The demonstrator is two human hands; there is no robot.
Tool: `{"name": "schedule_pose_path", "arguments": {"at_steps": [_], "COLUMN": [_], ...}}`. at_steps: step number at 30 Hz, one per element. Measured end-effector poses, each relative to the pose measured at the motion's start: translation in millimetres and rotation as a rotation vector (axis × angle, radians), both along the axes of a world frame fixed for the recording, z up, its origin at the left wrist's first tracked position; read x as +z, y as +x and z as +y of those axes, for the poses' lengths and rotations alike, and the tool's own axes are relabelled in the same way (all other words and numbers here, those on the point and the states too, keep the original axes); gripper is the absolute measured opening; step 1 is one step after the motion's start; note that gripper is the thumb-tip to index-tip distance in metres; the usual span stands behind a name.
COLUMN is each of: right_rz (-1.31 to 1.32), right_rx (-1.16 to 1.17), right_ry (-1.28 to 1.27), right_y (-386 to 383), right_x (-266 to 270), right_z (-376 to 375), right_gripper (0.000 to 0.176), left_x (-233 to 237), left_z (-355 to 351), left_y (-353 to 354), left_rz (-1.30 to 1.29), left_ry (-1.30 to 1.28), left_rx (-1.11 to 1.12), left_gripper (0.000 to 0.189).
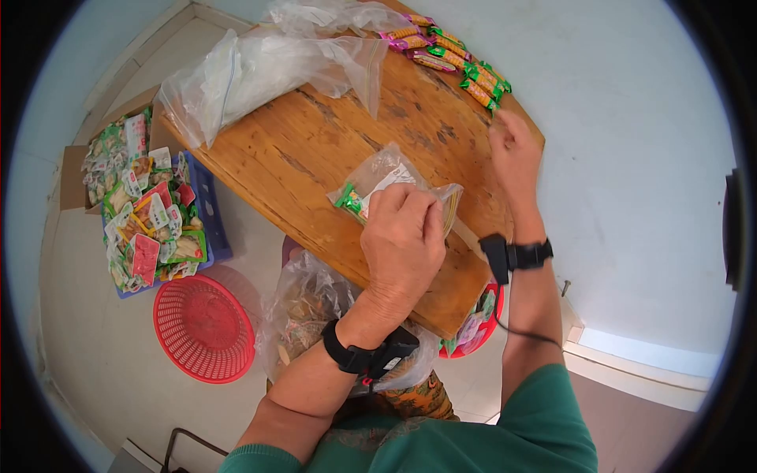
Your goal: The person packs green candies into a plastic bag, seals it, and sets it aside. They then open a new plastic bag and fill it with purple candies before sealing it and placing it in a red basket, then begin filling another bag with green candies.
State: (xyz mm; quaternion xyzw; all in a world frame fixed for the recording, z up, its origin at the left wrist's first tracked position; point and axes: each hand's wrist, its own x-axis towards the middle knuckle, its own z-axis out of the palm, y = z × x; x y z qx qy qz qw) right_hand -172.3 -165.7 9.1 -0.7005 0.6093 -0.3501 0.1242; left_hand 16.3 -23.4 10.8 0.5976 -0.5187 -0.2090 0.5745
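My left hand (402, 244) is closed at the near edge of a clear zip bag (378, 167) lying on the wooden table. Inside the bag are a green-wrapped snack (348, 199) and a white packet (392, 180). My right hand (516, 154) is at the table's right side, fingers curled, just below a group of small green and orange wrapped snacks (479, 93). Whether anything is between its fingers is too small to tell. Purple-wrapped snacks (406, 38) lie farther back in the same group.
Clear plastic bags (264, 79) cover the back left of the wooden table (315, 146). On the floor at left are a blue crate (206, 189) of packets, a cardboard box (72, 177) and a red basket (203, 327). Another red basket (498, 303) is partly under the table.
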Motion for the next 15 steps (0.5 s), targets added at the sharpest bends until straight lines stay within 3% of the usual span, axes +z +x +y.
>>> {"name": "schedule_pose_path", "arguments": {"at_steps": [1, 7, 10, 14, 15], "right_rz": [0.179, 0.415, 0.475, 0.408, 0.252], "right_rx": [0.041, -0.023, -0.032, -0.13, -0.108], "right_ry": [-0.146, -0.068, -0.118, -0.054, -0.011], "right_y": [-0.9, -18.6, -19.4, -18.5, -23.0], "right_x": [-1.7, -29.0, -31.1, -18.4, -14.1], "right_z": [-14.3, -70.4, -70.6, -44.1, -32.2], "right_gripper": [0.034, 0.039, 0.037, 0.034, 0.032], "left_x": [-0.2, -9.2, -12.7, -10.2, -9.5], "left_z": [0.1, 3.8, 5.3, 6.1, 5.6], "left_y": [-0.8, -3.3, -4.6, -3.7, -3.7], "left_rz": [-0.038, -0.347, -0.357, -0.309, -0.293], "left_ry": [-0.016, -0.003, -0.009, 0.002, -0.005], "left_rx": [0.015, -0.018, -0.037, -0.073, -0.064], "left_gripper": [0.008, 0.014, 0.014, 0.012, 0.012]}}
